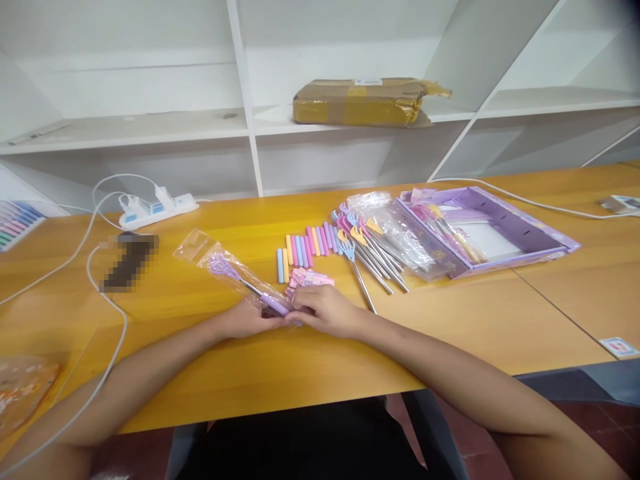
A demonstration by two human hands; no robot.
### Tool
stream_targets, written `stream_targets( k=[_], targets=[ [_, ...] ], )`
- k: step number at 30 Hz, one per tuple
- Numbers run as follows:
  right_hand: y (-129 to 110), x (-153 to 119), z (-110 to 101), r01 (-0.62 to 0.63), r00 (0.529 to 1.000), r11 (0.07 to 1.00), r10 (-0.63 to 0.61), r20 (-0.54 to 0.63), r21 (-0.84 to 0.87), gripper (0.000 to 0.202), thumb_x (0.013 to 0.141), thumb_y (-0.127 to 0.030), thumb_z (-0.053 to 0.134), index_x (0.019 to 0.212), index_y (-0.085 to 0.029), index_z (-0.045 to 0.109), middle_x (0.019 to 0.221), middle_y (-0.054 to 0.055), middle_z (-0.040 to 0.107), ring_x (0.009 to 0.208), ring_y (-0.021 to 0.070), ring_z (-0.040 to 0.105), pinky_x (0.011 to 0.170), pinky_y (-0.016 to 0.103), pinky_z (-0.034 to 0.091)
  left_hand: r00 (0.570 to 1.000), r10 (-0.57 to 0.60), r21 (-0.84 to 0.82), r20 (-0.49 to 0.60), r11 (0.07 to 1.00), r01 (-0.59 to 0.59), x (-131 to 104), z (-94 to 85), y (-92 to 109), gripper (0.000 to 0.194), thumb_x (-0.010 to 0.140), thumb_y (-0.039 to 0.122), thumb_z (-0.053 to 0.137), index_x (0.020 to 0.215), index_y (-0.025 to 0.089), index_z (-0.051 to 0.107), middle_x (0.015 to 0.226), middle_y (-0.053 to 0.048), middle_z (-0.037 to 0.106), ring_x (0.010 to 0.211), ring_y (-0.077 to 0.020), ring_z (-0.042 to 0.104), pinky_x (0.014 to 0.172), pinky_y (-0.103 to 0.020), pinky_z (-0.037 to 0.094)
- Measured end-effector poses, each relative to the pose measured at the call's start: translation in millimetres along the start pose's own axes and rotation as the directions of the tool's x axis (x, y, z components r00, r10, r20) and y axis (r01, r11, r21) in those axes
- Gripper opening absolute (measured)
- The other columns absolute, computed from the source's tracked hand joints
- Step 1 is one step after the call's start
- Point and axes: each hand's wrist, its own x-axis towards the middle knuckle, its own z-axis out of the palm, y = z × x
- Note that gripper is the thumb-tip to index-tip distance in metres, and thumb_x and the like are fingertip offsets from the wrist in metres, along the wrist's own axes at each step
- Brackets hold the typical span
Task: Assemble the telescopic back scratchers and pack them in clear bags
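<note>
A purple back scratcher (274,304) with a claw-shaped head and metal rod lies inside a clear plastic bag (193,248), tilted between my hands. My left hand (253,320) is closed around the bag's lower part from the left. My right hand (325,311) pinches the bag near the handle end. Just beyond my fingers is a small pile of pink printed cards (313,277). Past it, a row of coloured handle grips (303,251) lies on the table. To the right are several claw-headed metal rods (375,257) without grips, in blue, pink and yellow.
A purple box (520,259) on the right holds bagged back scratchers. Beside it lie empty clear bags (400,230). At left are a white power strip (159,212), cables and a blurred dark object (130,260). A taped carton (360,103) sits on the shelf.
</note>
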Motion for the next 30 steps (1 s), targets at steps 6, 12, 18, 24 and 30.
stream_targets(
  k=[6,12,18,24,30],
  targets=[
    [-2.9,2.0,-6.1,0.008,1.0,1.0,-0.007,0.008,-0.016,0.032,0.111,-0.038,0.054,0.087,-0.02,0.065,0.084,0.003,0.068,0.075,0.0158,0.061,0.071,0.027,0.045,0.999,0.05,0.134,0.001,0.99,-0.05,1.5,-4.0,1.0,0.021,0.09,0.026,0.074,0.11,0.021,0.078,0.104,-0.008,0.08,0.093,-0.0241,0.075,0.085,-0.037,0.061],
    [-4.7,0.4,-9.3,-0.078,0.997,0.994,0.079,-0.015,0.076,0.024,0.11,-0.035,0.054,0.094,-0.02,0.064,0.083,0.002,0.069,0.074,0.0157,0.062,0.071,0.028,0.047,0.996,0.052,0.079,0.078,0.995,-0.058,0.6,-6.7,2.0,0.021,0.093,0.023,0.069,0.113,0.021,0.073,0.106,-0.008,0.077,0.096,-0.0223,0.074,0.087,-0.035,0.06],
    [-1.8,0.4,-2.3,-0.194,0.959,0.822,0.274,-0.072,0.536,0.038,0.104,-0.054,0.062,0.119,-0.019,0.06,0.087,0.0,0.066,0.064,0.0117,0.06,0.059,0.025,0.046,0.969,0.04,0.305,0.242,0.945,-0.115,-2.5,-7.7,18.2,0.024,0.093,0.022,0.068,0.116,0.024,0.075,0.103,-0.007,0.077,0.073,-0.0165,0.066,0.067,-0.026,0.053],
    [-1.1,2.4,1.1,-0.306,0.929,0.723,0.368,0.03,0.619,0.041,0.101,-0.059,0.065,0.094,-0.018,0.062,0.068,-0.005,0.057,0.054,0.0098,0.049,0.051,0.024,0.039,0.973,0.168,0.239,0.157,0.95,-0.202,-2.5,-7.2,18.8,0.018,0.097,0.038,0.068,0.102,0.024,0.078,0.091,-0.007,0.074,0.08,-0.0225,0.067,0.077,-0.031,0.052],
    [-16.9,-0.1,-5.8,-0.124,0.98,0.94,0.065,0.19,0.318,0.04,0.103,-0.053,0.064,0.083,-0.017,0.066,0.07,-0.003,0.059,0.061,0.0108,0.05,0.06,0.025,0.04,0.972,0.04,-0.126,-0.231,0.989,-0.071,0.7,-11.7,-5.6,0.04,0.106,0.051,0.056,0.133,0.021,0.061,0.094,-0.002,0.065,0.074,-0.0149,0.059,0.069,-0.027,0.048]
  ],
)
